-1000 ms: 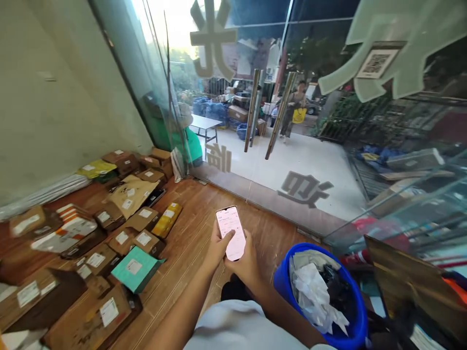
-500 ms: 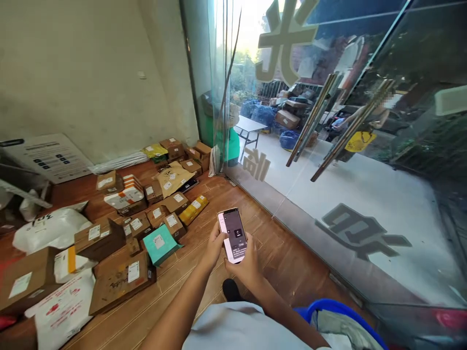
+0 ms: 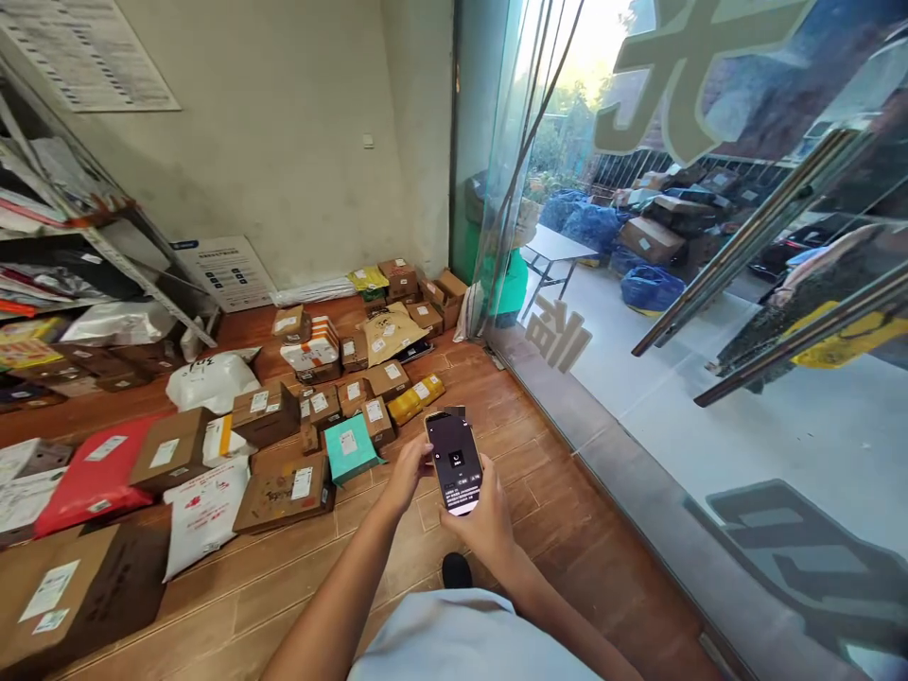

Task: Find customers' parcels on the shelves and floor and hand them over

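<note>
A smartphone (image 3: pixel 455 462) with a dark screen sits upright in front of me, held by both hands. My right hand (image 3: pixel 488 525) cups it from below and behind, fingers wrapped round its lower half. My left hand (image 3: pixel 410 466) grips its left edge, thumb near the screen. Just beyond the phone on the wooden floor (image 3: pixel 546 501) lie a teal parcel (image 3: pixel 349 448), a yellow parcel (image 3: pixel 415 398) and several small labelled cardboard boxes (image 3: pixel 369 407).
Parcels cover the floor to the left: a red bag (image 3: pixel 92 475), a white bag (image 3: pixel 204 511), a large carton (image 3: pixel 71 591). Shelves (image 3: pixel 78 274) stand at far left. A glass wall with door handles (image 3: pixel 773 284) runs along the right; a person stands outside.
The view has swung left, away from the glass door and blue bin, toward the parcels and shelves. The phone screen went from bright white to dark. Both hands stay on the phone.
</note>
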